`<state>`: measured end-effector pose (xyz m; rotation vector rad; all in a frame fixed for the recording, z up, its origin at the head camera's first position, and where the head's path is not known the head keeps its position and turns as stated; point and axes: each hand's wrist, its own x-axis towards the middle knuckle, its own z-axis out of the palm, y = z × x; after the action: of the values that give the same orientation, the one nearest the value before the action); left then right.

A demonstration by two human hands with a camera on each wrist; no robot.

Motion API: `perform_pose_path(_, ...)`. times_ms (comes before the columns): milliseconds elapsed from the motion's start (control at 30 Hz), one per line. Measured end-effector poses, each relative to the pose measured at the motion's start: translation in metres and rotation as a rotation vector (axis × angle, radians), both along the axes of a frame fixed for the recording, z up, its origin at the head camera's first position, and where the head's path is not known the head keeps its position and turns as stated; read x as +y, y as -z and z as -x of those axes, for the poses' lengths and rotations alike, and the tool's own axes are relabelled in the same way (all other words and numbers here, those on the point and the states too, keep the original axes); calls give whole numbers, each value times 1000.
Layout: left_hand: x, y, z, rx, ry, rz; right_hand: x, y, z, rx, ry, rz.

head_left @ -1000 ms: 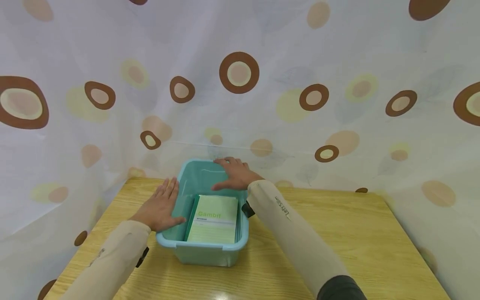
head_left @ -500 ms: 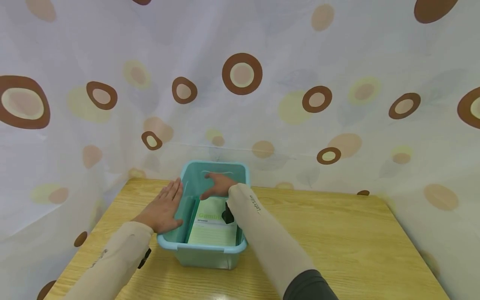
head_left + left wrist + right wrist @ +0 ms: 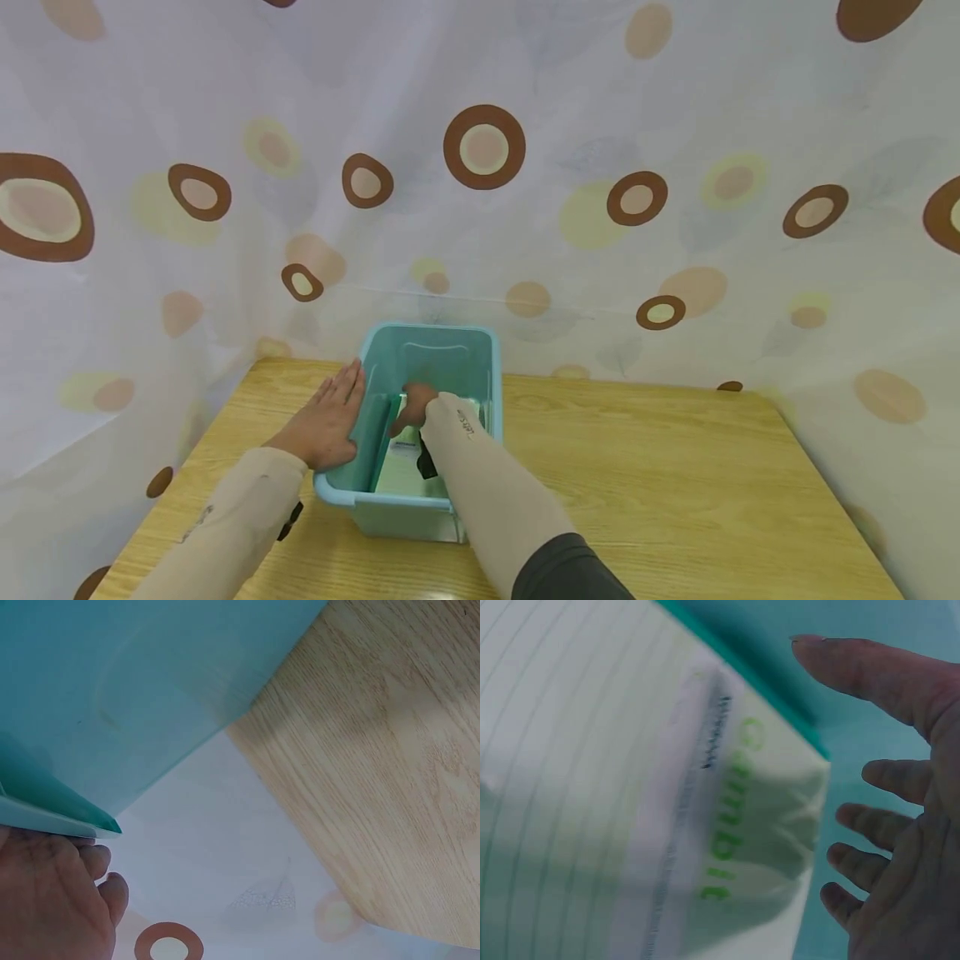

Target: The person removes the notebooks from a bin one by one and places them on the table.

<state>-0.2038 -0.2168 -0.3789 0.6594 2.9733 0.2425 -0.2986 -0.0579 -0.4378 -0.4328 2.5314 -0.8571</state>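
Observation:
A light-blue plastic bin (image 3: 345,498) stands on the table. Inside it lies a pale green "Gambit" notebook (image 3: 397,475), with a darker green edge (image 3: 769,701) along one side. My left hand (image 3: 318,427) rests on the bin's left rim, fingers straight; the left wrist view shows this hand (image 3: 56,900) against the outside of the rim. My right hand (image 3: 415,405) is down in the bin above the notebook's far end. In the right wrist view its thumb and fingers (image 3: 877,825) are spread beyond the notebook's end, apart from it. The right forearm hides part of the notebook.
The wooden table (image 3: 660,483) extends to the right of the bin. A white patterned sheet (image 3: 570,108) hangs behind and along both sides of the table.
My right hand has moved from the bin's far right rim down into the bin, toward the notebook's far end. The left hand has stayed on the left rim.

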Motion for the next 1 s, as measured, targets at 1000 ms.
perform_pose_path(1000,0,2,0,14,-18,7,-13,20,6,126,30,-299)
